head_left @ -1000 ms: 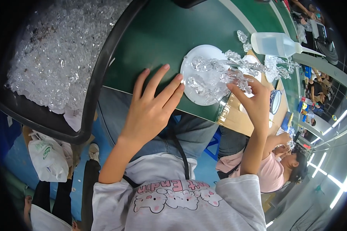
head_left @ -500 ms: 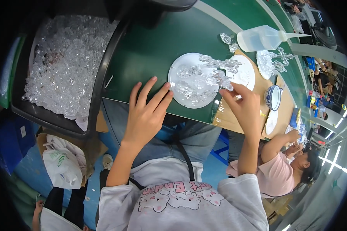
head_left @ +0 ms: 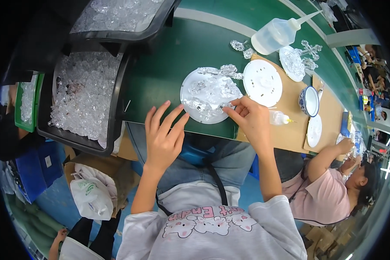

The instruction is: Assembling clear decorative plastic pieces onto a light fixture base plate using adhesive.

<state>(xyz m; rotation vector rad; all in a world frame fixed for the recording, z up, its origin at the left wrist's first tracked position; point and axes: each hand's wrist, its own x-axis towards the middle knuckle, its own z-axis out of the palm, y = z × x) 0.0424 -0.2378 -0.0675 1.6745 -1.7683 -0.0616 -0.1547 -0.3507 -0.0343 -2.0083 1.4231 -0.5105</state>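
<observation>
We judge the work to be partway along. The round white plastic disc lies on the green tabletop in front of us, a heap of clear, faceted plastic pieces covering much of it, with one cluster poking past its far edge. We cannot tell which pieces are fixed and which merely lie there.

Our left hand is spread wide with nothing in its grasp, its fingertips just beside the disc's near-left rim. Our right hand has thumb and forefinger drawn close together at the disc's right edge; whether a clear bit is pinched there is too small to tell.

Farther right, another white disc bearing a clear cross-shaped ornament looks the most advanced. By contrast, a flat white disc with dark dots carries no clear pieces — apparently all its work is left. Two clear clusters lie loose near the translucent squeeze bottle, and a small bottle with a yellow tip rests near our right hand. Plenty of stock remains — the black plastic tray at our left is heaped with clear pieces.
</observation>
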